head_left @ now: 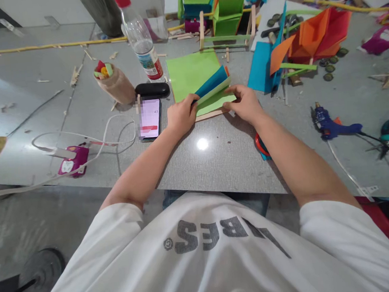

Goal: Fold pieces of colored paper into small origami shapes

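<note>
A stack of coloured paper, bright green on top, lies on the grey table in front of me. Several sheets at its near right are lifted and fanned, among them a blue sheet and a light green sheet. My left hand is closed on the left side of these raised sheets, thumb and fingers against the paper. At their right edge, my right hand pinches the light green sheet between thumb and fingers. A pale, wood-coloured edge shows under the near side of the stack.
To the left are a phone, a black case, a plastic bottle and a cup. Paper-and-stick models stand behind. A glue gun and pliers lie right; red-handled scissors sit by my right forearm.
</note>
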Action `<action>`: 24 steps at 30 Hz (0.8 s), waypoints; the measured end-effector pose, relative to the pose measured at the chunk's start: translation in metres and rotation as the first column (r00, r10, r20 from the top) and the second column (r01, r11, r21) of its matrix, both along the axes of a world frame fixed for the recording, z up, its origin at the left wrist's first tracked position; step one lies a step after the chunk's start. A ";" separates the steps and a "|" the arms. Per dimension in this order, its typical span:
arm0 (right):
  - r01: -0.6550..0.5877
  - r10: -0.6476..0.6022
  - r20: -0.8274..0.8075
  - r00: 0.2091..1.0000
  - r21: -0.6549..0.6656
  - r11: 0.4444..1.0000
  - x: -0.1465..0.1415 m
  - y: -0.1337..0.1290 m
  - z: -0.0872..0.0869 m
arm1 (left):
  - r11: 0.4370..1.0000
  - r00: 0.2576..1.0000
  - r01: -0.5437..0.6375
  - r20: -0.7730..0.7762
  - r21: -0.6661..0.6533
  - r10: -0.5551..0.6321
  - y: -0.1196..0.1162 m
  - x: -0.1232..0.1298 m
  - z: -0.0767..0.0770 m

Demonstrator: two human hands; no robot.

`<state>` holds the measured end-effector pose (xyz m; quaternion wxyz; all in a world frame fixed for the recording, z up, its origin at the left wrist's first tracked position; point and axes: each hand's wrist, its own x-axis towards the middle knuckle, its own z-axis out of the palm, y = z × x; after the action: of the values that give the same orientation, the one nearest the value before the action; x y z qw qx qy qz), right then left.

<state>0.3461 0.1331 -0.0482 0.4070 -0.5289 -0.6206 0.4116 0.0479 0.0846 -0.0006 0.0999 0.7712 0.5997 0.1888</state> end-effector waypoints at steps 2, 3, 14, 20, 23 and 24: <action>-0.031 0.031 -0.010 0.999 0.010 0.999 0.001 -0.001 0.000 | 1.000 1.000 0.001 -0.017 -0.003 -0.001 0.000 -0.001 0.000; -0.034 0.034 0.000 0.999 0.016 0.999 0.002 -0.001 0.000 | 1.000 1.000 0.007 -0.027 -0.004 -0.007 -0.001 -0.001 0.000; 0.081 -0.113 0.168 0.979 0.185 0.979 -0.005 0.002 -0.008 | 0.995 0.995 0.102 -0.016 0.012 -0.102 -0.006 0.000 0.002; 0.140 -0.165 0.115 0.980 0.201 0.970 -0.004 0.009 -0.022 | 0.999 0.999 0.049 0.015 -0.020 -0.049 -0.002 0.000 0.004; 0.114 -0.132 0.090 0.987 0.182 0.977 0.000 0.014 -0.029 | 0.998 0.998 0.057 0.025 -0.026 -0.057 -0.003 0.000 0.005; 0.104 -0.121 0.086 0.989 0.176 0.979 0.001 0.015 -0.031 | 0.998 0.998 0.057 0.031 -0.027 -0.056 -0.003 0.000 0.005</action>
<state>0.3474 0.1480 -0.0791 0.4431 -0.5455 -0.6415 0.3074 0.0482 0.0814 0.0045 0.1249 0.7835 0.5786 0.1892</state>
